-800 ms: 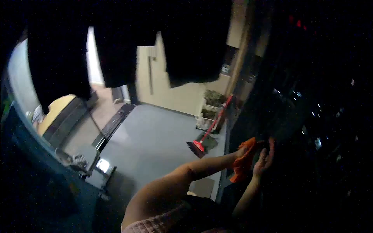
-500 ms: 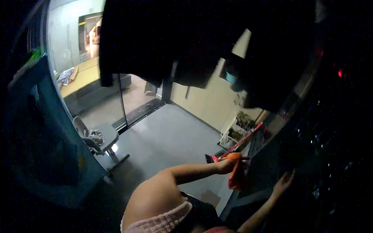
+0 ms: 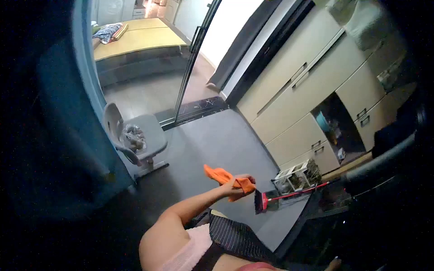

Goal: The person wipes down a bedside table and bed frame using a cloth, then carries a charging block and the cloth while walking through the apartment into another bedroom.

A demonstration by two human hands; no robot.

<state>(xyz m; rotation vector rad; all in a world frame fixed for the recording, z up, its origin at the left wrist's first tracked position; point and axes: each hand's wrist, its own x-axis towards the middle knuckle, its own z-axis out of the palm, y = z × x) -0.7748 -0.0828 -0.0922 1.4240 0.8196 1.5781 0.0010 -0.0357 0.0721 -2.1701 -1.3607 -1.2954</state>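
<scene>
Orange cloth in L fingers, broom nr, chair well apart

Past the left hand and its orange cloth, the grey floor gives an open lane toward the doorway sill. A grey chair bounds it on the left of the view; a red broom, just beside the fingers, and a white rack obstruct the right, with cabinets walling the space behind.

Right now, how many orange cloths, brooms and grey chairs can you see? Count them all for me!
Orange cloths: 1, the orange cloth in the left hand
Brooms: 1, the red-handled broom on the floor
Grey chairs: 1, the grey chair by the glass door
Total: 3
</scene>
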